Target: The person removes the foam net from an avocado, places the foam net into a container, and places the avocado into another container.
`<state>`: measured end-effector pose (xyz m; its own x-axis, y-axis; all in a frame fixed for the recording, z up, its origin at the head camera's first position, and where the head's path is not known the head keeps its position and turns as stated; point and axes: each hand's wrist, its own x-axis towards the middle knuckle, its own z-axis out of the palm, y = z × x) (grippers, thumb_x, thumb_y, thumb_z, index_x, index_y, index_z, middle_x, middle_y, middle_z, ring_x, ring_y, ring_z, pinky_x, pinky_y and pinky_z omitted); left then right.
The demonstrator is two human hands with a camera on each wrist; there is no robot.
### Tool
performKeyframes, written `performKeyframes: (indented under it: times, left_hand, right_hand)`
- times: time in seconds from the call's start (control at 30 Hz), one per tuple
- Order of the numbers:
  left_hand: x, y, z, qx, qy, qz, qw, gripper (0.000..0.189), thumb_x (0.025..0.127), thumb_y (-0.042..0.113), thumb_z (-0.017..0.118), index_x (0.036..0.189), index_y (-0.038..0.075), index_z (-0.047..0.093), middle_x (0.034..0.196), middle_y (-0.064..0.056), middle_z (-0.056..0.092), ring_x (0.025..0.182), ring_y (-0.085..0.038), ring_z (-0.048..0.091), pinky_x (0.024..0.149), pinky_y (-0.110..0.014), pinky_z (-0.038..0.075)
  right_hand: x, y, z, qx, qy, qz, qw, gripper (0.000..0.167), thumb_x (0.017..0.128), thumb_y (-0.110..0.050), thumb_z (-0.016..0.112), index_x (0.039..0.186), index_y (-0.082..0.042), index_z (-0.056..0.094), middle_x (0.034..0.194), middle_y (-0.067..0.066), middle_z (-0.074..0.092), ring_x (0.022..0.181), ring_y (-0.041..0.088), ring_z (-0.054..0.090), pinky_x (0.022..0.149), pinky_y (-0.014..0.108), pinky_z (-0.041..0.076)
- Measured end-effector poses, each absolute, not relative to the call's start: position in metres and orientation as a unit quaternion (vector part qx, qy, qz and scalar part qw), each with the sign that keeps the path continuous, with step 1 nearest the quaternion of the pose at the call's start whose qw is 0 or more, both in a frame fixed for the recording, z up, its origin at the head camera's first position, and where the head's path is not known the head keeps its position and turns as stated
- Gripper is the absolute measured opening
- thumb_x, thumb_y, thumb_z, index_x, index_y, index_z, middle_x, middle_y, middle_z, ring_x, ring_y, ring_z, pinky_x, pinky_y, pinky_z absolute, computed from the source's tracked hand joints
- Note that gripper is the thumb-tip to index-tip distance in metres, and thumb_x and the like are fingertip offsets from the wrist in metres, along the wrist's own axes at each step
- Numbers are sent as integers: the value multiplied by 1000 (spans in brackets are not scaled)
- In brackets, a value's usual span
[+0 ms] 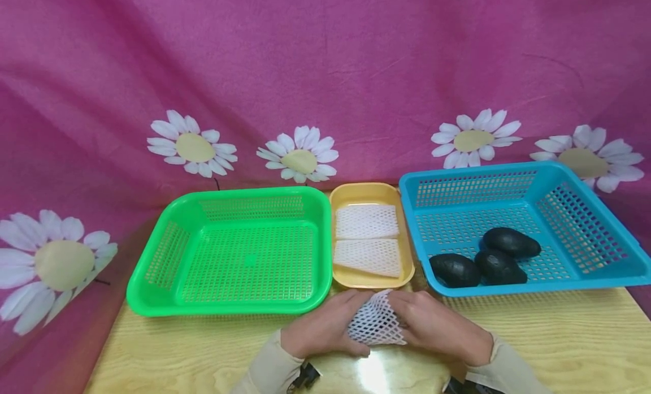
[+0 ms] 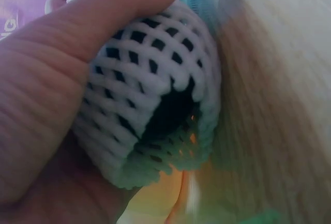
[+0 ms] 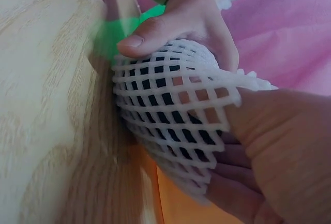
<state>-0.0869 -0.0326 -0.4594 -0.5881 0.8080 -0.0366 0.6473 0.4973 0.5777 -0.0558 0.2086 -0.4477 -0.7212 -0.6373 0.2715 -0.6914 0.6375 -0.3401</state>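
Observation:
A white foam net sleeve (image 1: 376,320) is held between both hands just above the table's front part. Inside it sits a dark avocado (image 2: 173,110), showing through the mesh and at the sleeve's open end in the left wrist view. My left hand (image 1: 328,326) wraps round the sleeve, thumb on the near side. My right hand (image 1: 439,329) grips the other end; in the right wrist view its thumb (image 3: 269,113) goes in under the mesh edge. Three dark avocados (image 1: 455,269) lie in the blue basket (image 1: 508,291) at the right.
Behind the hands stands a yellow tray (image 1: 373,191) with two flat stacks of white foam net sleeves (image 1: 367,221). A green basket (image 1: 229,308) is at the left. All stand on a wooden table (image 1: 203,354) before a pink flowered cloth (image 1: 325,72).

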Motion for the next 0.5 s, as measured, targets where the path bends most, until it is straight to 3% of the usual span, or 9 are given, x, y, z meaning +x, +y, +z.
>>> performKeyframes:
  times: [0.5]
  left_hand:
    - [-88, -32, -460, 428, 845, 272, 171, 95, 78, 32, 86, 159, 23, 36, 149, 2, 55, 132, -8, 53, 112, -27, 47]
  right_hand:
    - [-57, 213, -445, 383, -897, 207, 71, 19, 85, -10, 76, 97, -19, 65, 91, -13, 68, 79, -5, 60, 67, 16, 53]
